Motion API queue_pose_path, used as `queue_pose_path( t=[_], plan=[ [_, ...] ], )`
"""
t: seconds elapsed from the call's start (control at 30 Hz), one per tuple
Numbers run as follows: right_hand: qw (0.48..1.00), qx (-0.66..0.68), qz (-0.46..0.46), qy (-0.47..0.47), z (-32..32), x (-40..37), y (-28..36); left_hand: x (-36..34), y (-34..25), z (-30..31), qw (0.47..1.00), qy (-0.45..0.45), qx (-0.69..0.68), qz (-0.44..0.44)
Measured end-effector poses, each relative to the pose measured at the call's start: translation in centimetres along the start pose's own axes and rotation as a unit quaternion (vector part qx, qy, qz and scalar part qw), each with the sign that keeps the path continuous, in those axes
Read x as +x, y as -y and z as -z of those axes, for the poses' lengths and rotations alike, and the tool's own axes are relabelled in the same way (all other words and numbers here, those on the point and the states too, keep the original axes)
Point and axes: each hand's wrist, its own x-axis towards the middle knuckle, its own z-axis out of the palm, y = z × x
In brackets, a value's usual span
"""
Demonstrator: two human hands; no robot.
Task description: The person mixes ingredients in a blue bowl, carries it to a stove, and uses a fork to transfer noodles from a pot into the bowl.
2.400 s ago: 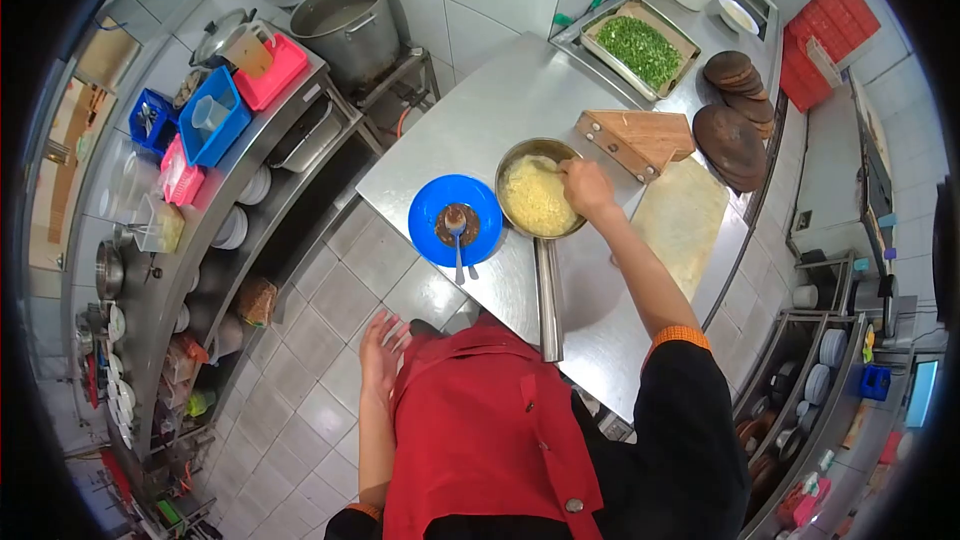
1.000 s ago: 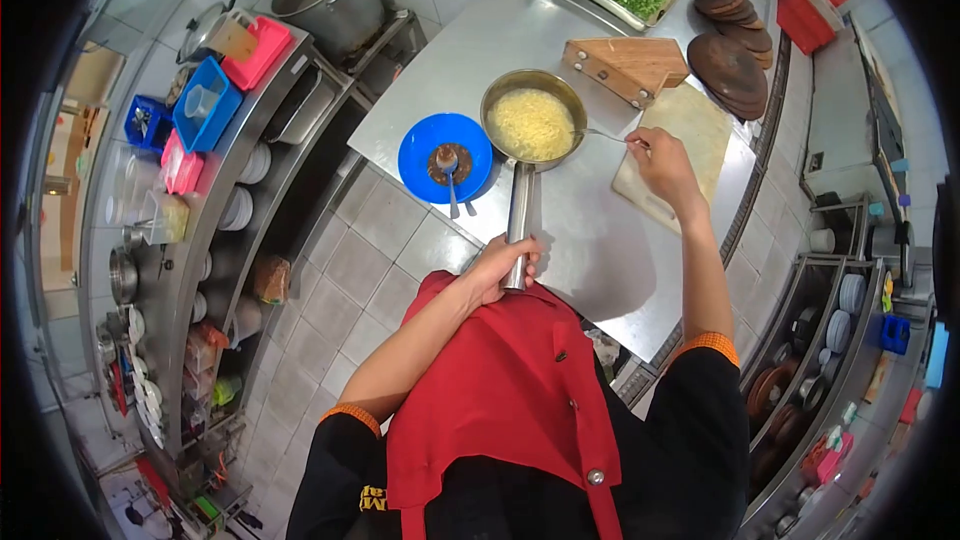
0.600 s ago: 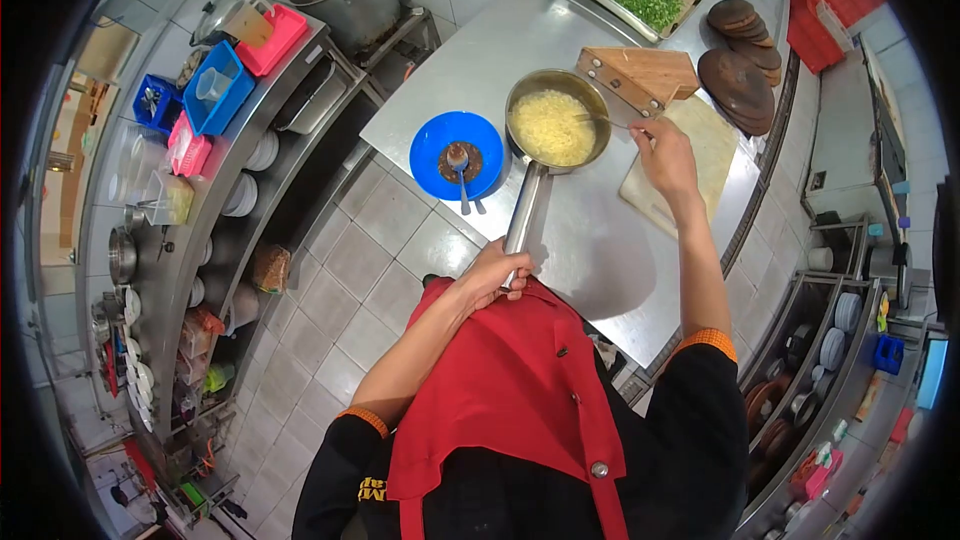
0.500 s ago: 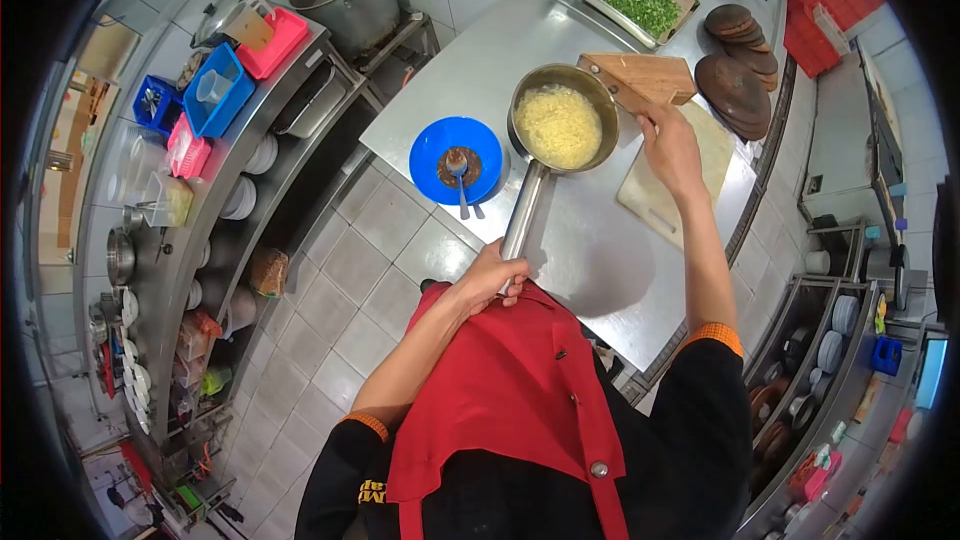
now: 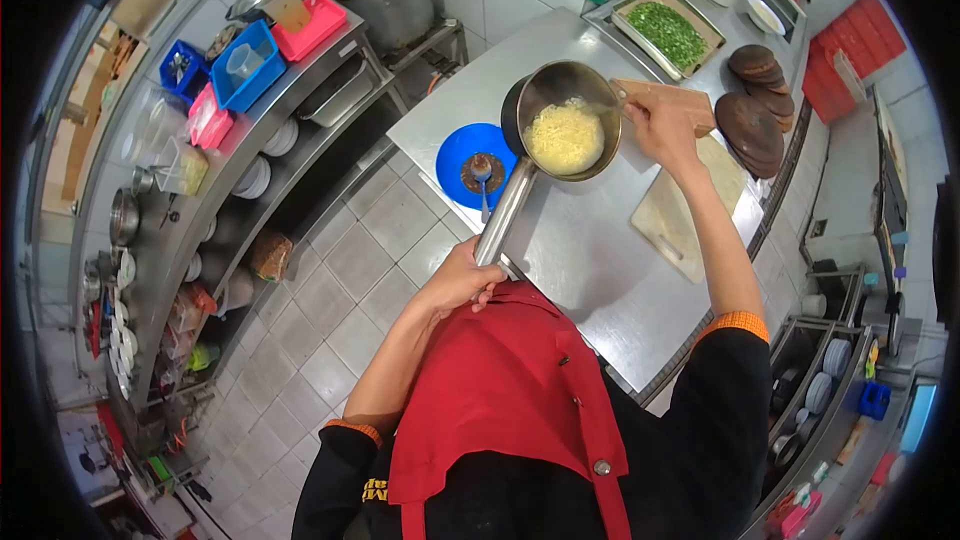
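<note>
My left hand is closed around the long metal handle of a saucepan. Yellow noodles lie in the pan, which is tilted above the steel table. At the pan's far right rim, my right hand is closed on a narrow piece, partly hidden by the fingers; I cannot make out what it is. Close to the pan's left side stands a blue bowl with brown sauce and a metal spoon in it.
A wooden block and a pale cutting board are on the steel table. Behind are a tray of chopped greens and stacked dark round lids. A shelf with plastic baskets stands at left, near a large pot.
The saucepan has tilted more, and its handle has swung left with my left hand. My right hand has stayed by the far rim. The whole view has shifted slightly.
</note>
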Motion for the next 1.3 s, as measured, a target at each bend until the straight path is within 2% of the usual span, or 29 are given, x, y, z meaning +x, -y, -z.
queue_pose_path(
  t=[0.07,0.1,0.17,0.37,0.5,0.57,0.6,0.67,0.7,0.77,0.97,1.3],
  plan=[
    [0.99,0.112,-0.06,0.063,-0.1,-0.5,1.1,-0.2,0.1,0.5,1.0,-0.02,-0.003,-0.013],
    [0.99,0.115,-0.054,0.066,-0.3,-0.7,1.8,-0.5,-0.1,0.6,1.0,-0.026,-0.007,-0.015],
    [0.974,0.168,-0.102,0.108,-0.8,-0.7,3.6,-1.2,-0.8,0.6,0.998,-0.048,-0.008,-0.027],
    [0.951,0.227,-0.115,0.176,-2.7,1.1,8.2,-2.1,-0.4,1.6,0.996,-0.066,-0.022,-0.051],
    [0.933,0.295,-0.126,0.163,-5.1,2.1,9.6,-2.7,0.0,2.1,0.994,-0.084,-0.031,-0.056],
    [0.891,0.39,-0.168,0.161,-5.7,2.4,10.4,-3.0,0.2,2.3,0.993,-0.091,-0.051,-0.06],
    [0.892,0.391,-0.163,0.161,-5.3,2.8,11.0,-3.0,0.2,2.5,0.992,-0.094,-0.052,-0.064],
    [0.828,0.445,-0.252,0.231,-4.3,3.4,12.0,-3.2,0.4,2.8,0.991,-0.1,-0.068,-0.066],
    [0.829,0.444,-0.249,0.233,-4.4,3.7,11.9,-3.2,0.6,2.9,0.99,-0.102,-0.07,-0.068],
    [0.787,0.491,-0.28,0.248,-4.8,4.3,11.5,-3.1,0.8,3.3,0.988,-0.111,-0.084,-0.073],
    [0.748,0.551,-0.27,0.251,-3.1,5.9,12.8,-3.3,1.2,3.7,0.984,-0.122,-0.101,-0.082],
    [0.739,0.584,-0.232,0.244,-1.1,8.7,14.1,-3.7,2.1,3.8,0.982,-0.127,-0.115,-0.084]
  ],
)
